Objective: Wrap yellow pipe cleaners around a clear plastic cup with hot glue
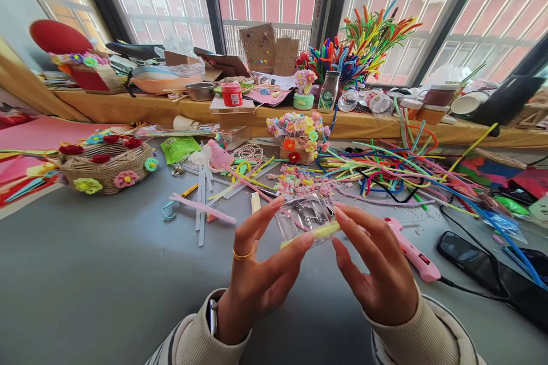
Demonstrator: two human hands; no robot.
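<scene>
Between both hands, above the grey table, is a small clear plastic box (pixel 305 212). A pale yellow pipe cleaner (pixel 324 231) lies along its near edge. My left hand (pixel 266 271) grips the box from the left, thumb at the yellow strip and index finger at the upper corner. On the other side my right hand (pixel 374 259) pinches the box and the strip's right end with its fingertips. A pink hot glue gun (pixel 414 251) rests on the table just right of my right hand. Beyond the box lies a pile of small pastel pieces (pixel 302 179).
Left stands a woven basket with flowers (pixel 113 168). Clear glue sticks (pixel 200 205) and a pink pipe cleaner (pixel 203 208) lie nearer the middle. Many loose pipe cleaners (pixel 385 168) spread at the back right. A black phone (pixel 464 251) and the gun's cable are at right.
</scene>
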